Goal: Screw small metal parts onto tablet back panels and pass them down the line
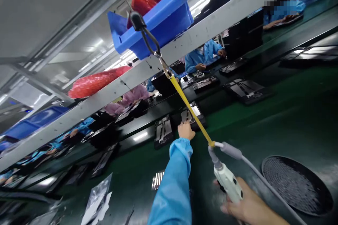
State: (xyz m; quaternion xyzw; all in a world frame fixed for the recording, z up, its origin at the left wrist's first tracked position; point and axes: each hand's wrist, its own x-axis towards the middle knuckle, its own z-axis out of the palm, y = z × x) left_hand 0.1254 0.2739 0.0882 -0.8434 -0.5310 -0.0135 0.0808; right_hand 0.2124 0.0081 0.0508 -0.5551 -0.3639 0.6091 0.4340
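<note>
Reaching forward in a blue sleeve, my left hand is closed on the near edge of a flat black electronic device with its inner parts exposed. Beside it to the left lies a similar open device. At lower right my right hand is wrapped around a pale electric screwdriver, which hangs from a yellow strap with a grey cable running off its top. The tool's tip is hidden below the hand.
A round black tray of small parts lies at right on the green work surface. Clear plastic bags are at lower left. Overhead, a white rail carries a blue bin. Across the line, a co-worker's blue sleeve shows.
</note>
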